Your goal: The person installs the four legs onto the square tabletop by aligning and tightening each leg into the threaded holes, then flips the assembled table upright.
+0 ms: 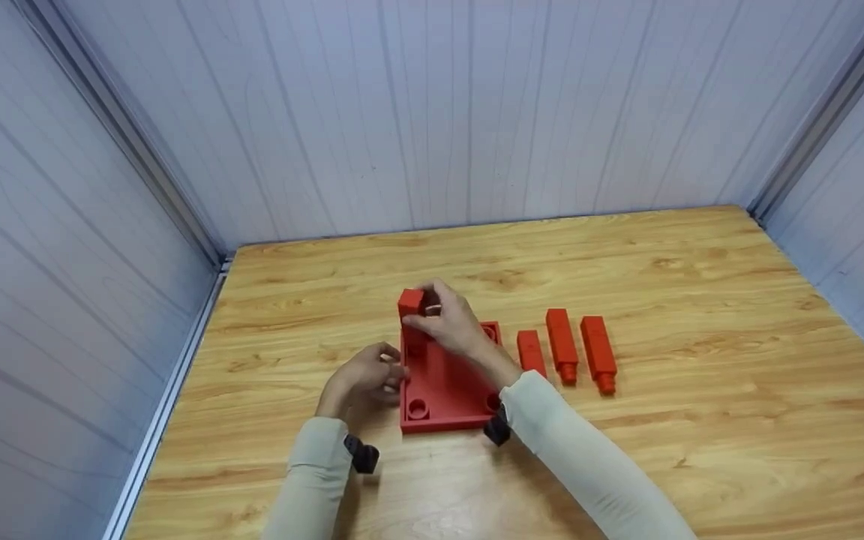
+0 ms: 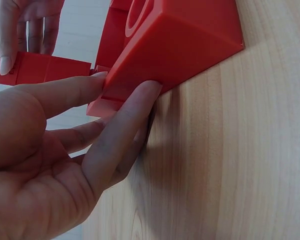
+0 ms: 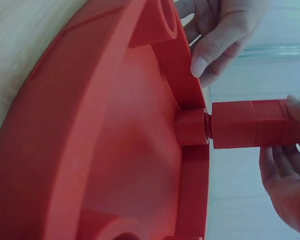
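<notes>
Red peg (image 1: 411,301) is pinched near its top by the fingers (image 3: 296,107) of the right hand (image 1: 453,324), its round stub seated at a corner socket of the red base (image 1: 443,382). The base's left edge is steadied by the straightened fingers (image 2: 121,131) of the left hand (image 1: 363,379). Rigid, light, smooth plastic is judged; flat sides offer the surest hold. Three more pegs (image 1: 563,346) lie on the tabletop (image 1: 702,300).
</notes>
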Motion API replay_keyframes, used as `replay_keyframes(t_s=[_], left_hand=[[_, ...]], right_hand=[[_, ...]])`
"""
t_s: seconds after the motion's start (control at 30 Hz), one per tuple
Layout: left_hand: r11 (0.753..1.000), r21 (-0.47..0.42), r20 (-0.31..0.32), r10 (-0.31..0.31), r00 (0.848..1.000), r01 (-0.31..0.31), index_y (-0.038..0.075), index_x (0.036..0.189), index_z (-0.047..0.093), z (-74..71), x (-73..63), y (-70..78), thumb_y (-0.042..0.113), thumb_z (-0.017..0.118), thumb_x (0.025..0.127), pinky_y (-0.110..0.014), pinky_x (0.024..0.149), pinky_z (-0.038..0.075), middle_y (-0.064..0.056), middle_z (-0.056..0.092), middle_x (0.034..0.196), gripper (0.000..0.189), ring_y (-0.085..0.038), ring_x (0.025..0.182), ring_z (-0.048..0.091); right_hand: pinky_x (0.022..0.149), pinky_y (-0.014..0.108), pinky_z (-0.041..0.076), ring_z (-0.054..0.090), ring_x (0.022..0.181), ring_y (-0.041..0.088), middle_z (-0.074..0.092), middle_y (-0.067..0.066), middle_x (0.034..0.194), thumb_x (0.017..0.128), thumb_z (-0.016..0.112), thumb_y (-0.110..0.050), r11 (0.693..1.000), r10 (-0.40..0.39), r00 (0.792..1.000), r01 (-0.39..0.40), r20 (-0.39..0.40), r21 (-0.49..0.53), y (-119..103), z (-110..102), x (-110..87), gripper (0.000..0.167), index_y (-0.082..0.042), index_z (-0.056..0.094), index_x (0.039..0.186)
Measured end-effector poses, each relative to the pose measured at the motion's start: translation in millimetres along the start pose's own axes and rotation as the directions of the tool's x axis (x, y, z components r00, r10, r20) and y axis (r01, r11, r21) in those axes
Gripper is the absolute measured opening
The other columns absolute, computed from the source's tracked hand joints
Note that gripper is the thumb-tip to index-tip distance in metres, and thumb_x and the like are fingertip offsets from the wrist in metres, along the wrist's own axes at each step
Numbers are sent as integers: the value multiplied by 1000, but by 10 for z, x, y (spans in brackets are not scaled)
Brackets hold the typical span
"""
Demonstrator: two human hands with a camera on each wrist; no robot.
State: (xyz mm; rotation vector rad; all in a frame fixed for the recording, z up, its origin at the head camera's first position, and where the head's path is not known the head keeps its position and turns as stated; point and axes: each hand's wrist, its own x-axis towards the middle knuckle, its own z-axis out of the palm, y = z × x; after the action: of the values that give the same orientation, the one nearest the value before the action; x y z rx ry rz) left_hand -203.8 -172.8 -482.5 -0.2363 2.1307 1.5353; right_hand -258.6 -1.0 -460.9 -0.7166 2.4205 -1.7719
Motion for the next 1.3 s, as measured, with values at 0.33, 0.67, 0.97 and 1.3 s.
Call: replay_keyframes(t_s=[0.33, 0.67, 0.97, 1.3], left_hand=[[1000, -7, -10, 0, 1000, 0, -2, 120, 47, 11, -13, 10, 6, 58, 93, -40, 71, 58, -13, 63, 92, 30, -21, 77, 62], [1000, 9, -1, 10, 1000, -10, -2, 121, 46, 7, 7, -4, 5, 59, 91, -34, 65, 57, -9, 58, 87, 33, -18, 72, 56], [1000, 17, -16, 0, 1000, 1, -1, 121, 47, 0, 6, -8, 6, 59, 91, -35, 68, 58, -12, 60, 92, 33, -19, 75, 60], [1000, 5, -14, -4, 1000, 4, -1, 123, 47, 11, -11, 6, 5, 59, 91, -40, 72, 58, -14, 61, 93, 35, -21, 79, 62]], right_hand=[[86, 47, 52, 56, 98, 24, 57, 13, 108, 83, 75, -16, 995, -67, 991, 58, -115, -84, 23, 96, -19, 43, -3, 48, 113], [101, 42, 43, 50, 119, 23, 51, 14, 133, 84, 74, -24, 1000, -12, 1000, 12, -4, 2, 25, 3, -27, 63, -3, 42, 135], [103, 37, 44, 46, 129, 25, 39, 10, 148, 91, 64, -8, 960, -13, 983, -38, 180, 278, 46, -105, -6, 63, -7, 34, 146], [92, 30, 49, 56, 114, 24, 51, 16, 133, 89, 65, -6, 970, 26, 986, -65, 166, 232, -97, -106, -28, 54, -1, 44, 138]])
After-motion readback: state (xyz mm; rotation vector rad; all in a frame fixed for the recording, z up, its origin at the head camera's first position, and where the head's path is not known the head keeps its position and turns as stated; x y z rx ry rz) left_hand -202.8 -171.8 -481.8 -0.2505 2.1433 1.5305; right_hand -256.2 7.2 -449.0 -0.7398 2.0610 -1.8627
